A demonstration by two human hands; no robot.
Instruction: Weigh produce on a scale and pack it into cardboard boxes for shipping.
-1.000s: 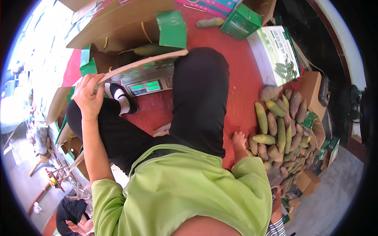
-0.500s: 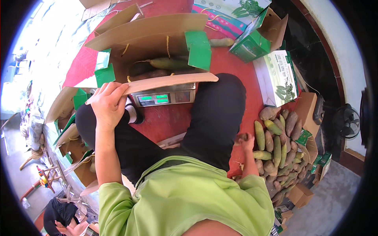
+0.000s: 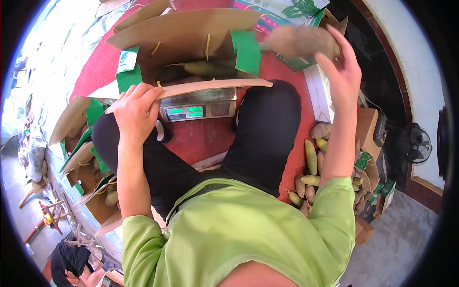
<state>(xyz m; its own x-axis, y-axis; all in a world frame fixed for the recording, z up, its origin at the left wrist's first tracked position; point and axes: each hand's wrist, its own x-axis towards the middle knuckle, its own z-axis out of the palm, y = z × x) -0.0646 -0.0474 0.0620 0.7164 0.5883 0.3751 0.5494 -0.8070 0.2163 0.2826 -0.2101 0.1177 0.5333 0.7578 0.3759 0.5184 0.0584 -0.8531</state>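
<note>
Before me an open cardboard box (image 3: 186, 38) with green tabs and yellow cord handles rests on a digital scale (image 3: 221, 109) with lit green displays. My left hand (image 3: 134, 112) is closed over the box's near flap (image 3: 215, 85), at its left end. Inside lie several radishes (image 3: 210, 68), partly hidden by that flap. Raised to the right of the box, my right hand (image 3: 346, 76) grips a brownish radish (image 3: 303, 41) by its thick end. The radish is blurred by motion, its narrow end toward the box.
A radish pile (image 3: 311, 158) lies on the red floor covering at my right, partly behind my arm. Printed cartons (image 3: 318, 93) stand at the far right, with a black fan (image 3: 415, 146) beyond. Open boxes (image 3: 93, 184) stand at my left; another person (image 3: 71, 263) sits lower left.
My right hand has swung up and forward from beside the pile, carrying the radish toward the box. The left hand stays on the flap.
</note>
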